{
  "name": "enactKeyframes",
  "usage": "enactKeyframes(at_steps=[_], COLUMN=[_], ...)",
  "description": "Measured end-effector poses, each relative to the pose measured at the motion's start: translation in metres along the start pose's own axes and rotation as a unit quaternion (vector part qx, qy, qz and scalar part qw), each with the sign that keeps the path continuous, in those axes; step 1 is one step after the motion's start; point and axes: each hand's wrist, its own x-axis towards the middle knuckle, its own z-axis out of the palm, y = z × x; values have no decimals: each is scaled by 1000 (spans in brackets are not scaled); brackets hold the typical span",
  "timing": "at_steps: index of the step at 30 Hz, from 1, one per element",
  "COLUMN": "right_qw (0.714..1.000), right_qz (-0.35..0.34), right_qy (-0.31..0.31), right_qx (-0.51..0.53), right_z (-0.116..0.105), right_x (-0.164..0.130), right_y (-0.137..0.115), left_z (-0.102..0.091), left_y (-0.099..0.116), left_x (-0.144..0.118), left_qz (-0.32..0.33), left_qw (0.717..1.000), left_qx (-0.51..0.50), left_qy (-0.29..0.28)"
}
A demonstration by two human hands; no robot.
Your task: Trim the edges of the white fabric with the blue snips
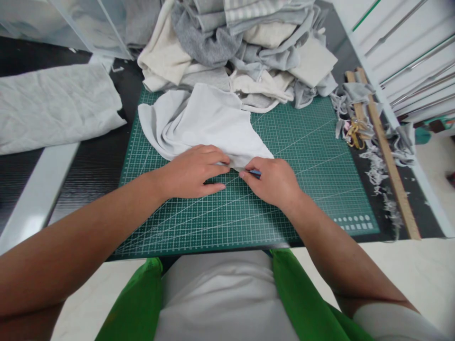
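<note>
In the head view, take the clock from the spot between your hands, with twelve straight away from you. The white cloth point(216, 121) lies on the mat point(213, 227), mostly toward eleven, its left end bunched in folds and its near edge under your fingers. Your left hand point(199, 171) is spread loosely palm-down, fingertips on that edge, thumb well apart from it and gripping nothing. Your right hand point(275, 179) is pinched narrow on a small blue tool point(256, 173), just beside the edge; you hide most of it, so I cannot tell whether its tip touches the cloth.

The likeliest trouble is there: your left fingertips sit near the tool, so a slip could nick a finger or the cloth. With the left hand so light, the edge could also creep or pucker under any pull, and the folds toward ten could get caught underneath.

At twelve, the cloth's far side meets the pile point(223, 47); a tug might drag pieces down onto it. Between two and three lie gold scissors point(354, 135) among scraps point(378, 173), beside a wood strip point(389, 156); a wide right elbow could knock them.
</note>
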Motion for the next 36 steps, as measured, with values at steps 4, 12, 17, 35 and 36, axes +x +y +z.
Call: enactKeyframes(at_steps=[4, 12, 17, 35, 36], right_qw=[1000, 1000, 997, 998, 997], right_qz=[-7, -19, -38, -64, -66], right_qy=[14, 6, -34, -2, -8], right_qx=[-7, -23, -63, -23, -34], right_z=[2, -6, -25, 1, 0], right_x=[0, 4, 12, 5, 5], right_y=[-1, -6, -9, -5, -6], left_z=[1, 0, -1, -3, -3], left_y=[0, 0, -2, -1, -1], left_x=[-1, -1, -3, -5, -5], left_qz=[-5, 10, -4, -6, -7], left_qw=[1000, 1000, 999, 999, 999], left_qx=[-5, -3, -12, -12, -11], left_qy=[-5, 22, 32, 31, 29])
